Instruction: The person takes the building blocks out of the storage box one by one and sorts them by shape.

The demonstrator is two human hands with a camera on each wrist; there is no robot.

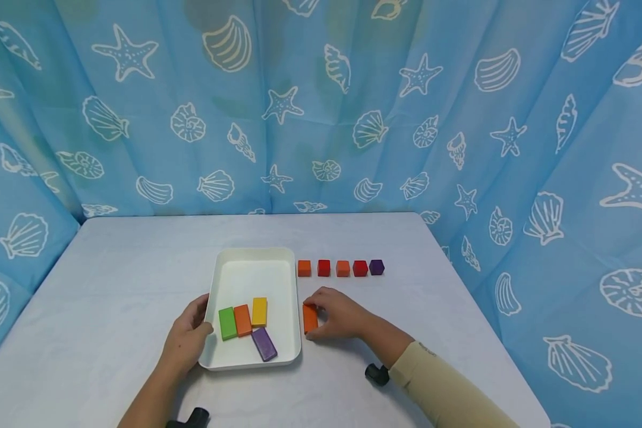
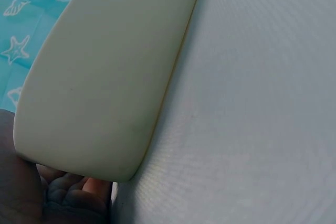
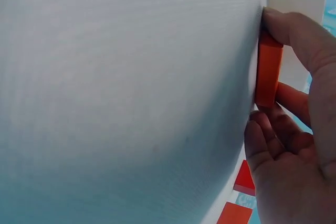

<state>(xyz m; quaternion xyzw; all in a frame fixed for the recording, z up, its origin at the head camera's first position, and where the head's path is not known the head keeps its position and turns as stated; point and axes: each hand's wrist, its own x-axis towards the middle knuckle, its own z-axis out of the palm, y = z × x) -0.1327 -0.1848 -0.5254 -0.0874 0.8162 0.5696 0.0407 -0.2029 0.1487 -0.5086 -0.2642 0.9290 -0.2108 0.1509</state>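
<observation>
Orange block [image 1: 310,320] lies pinched in the right hand [image 1: 341,315].

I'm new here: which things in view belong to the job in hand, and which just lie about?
Probably in the job:
orange rectangular block, pinched by the right hand
white, plastic-looking rectangular tray, gripped by the left hand
rectangular green block, second orange block, yellow block and purple block inside it

Seemingly lying about:
row of five small orange, red and purple cubes, untouched
</observation>
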